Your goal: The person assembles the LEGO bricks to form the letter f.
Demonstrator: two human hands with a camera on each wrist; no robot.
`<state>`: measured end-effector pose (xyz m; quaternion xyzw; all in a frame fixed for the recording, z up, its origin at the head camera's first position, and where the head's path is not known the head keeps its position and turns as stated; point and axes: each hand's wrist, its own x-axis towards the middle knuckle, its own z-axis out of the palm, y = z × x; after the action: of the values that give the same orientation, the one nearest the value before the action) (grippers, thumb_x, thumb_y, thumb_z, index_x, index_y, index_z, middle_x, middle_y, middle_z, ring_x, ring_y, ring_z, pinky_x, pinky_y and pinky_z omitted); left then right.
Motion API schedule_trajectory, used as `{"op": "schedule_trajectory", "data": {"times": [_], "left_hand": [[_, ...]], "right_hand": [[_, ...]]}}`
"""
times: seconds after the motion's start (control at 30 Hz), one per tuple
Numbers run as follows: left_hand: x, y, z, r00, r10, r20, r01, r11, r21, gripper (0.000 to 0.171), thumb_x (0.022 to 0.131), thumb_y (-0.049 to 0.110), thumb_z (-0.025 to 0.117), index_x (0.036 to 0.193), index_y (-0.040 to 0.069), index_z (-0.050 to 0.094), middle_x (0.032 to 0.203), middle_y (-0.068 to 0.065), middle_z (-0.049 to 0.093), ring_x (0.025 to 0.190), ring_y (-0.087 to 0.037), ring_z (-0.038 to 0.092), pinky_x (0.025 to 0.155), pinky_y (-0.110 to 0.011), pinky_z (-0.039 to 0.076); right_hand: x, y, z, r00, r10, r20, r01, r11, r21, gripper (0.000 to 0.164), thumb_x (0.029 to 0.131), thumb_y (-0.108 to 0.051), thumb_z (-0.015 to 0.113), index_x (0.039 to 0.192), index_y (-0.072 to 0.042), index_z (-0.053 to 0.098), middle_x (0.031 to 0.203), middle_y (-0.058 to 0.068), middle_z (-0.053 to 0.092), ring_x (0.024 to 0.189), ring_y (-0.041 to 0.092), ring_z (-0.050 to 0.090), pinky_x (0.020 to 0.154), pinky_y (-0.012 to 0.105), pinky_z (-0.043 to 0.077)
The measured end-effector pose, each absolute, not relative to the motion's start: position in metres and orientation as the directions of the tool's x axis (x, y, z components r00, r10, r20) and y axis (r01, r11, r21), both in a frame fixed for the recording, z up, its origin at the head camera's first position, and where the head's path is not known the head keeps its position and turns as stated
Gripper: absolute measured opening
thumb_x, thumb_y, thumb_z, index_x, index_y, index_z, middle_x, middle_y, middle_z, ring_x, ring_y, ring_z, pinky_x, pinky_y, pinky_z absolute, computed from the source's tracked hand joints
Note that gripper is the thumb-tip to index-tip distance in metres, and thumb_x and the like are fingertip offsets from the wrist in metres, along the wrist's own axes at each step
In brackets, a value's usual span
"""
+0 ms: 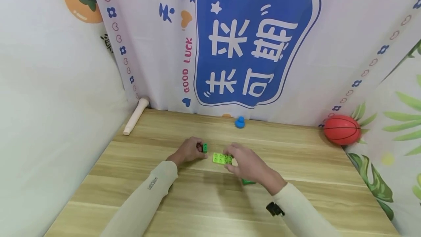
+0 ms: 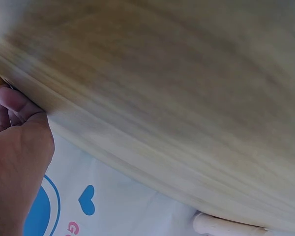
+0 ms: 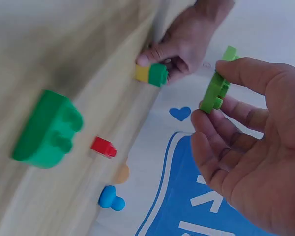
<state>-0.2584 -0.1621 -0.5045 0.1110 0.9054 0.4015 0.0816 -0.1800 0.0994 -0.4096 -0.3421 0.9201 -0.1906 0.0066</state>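
Smooth plastic sat among wood grain and matt cloth.
The lime block (image 3: 214,93), the green-and-yellow stack (image 3: 156,74) and the red block (image 3: 103,146) looked like hard, smooth plastic, as did the blue toy (image 1: 240,123). The worktop (image 1: 197,207) had a streaked, smooth-looking wood-grain finish. The printed curtain (image 1: 171,83) and pale sleeves (image 1: 141,196) were matt, lightly creased cloth; the ball (image 1: 342,130) looked like smooth rubber or plastic.

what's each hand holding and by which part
The right hand grips the lime-green block by opposite edges, between thumb and fingers. The left hand holds the yellow-and-green block stack, thumb on the yellow part, fingers partly hidden.
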Motion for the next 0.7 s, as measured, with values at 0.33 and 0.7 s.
{"op": "schedule_trajectory", "data": {"times": [0.33, 0.7], "left_hand": [[-0.257, -0.166, -0.502, -0.957, 0.286, -0.041, 0.164, 0.657, 0.736, 0.021, 0.086, 0.013, 0.092, 0.090, 0.010, 0.071, 0.082, 0.000, 0.065, 0.077, -0.012, 0.056, 0.073, -0.025, 0.048], [-0.258, -0.165, -0.501, -0.950, 0.306, -0.056, 0.175, 0.673, 0.718, 0.025, 0.086, 0.015, 0.092, 0.103, 0.009, 0.075, 0.091, 0.000, 0.072, 0.084, -0.012, 0.061, 0.083, -0.029, 0.053]], "right_hand": [[-0.233, 0.072, -0.414, -0.811, -0.566, 0.151, -0.565, 0.687, -0.457, 0.027, 0.097, -0.014, 0.080, 0.122, -0.006, 0.073, 0.117, 0.007, 0.071, 0.104, 0.020, 0.065, 0.092, 0.040, 0.058], [-0.262, 0.043, -0.437, -0.801, -0.587, 0.118, -0.559, 0.662, -0.500, 0.028, 0.096, -0.006, 0.079, 0.124, -0.006, 0.075, 0.123, 0.011, 0.074, 0.114, 0.028, 0.068, 0.102, 0.047, 0.057]]}}
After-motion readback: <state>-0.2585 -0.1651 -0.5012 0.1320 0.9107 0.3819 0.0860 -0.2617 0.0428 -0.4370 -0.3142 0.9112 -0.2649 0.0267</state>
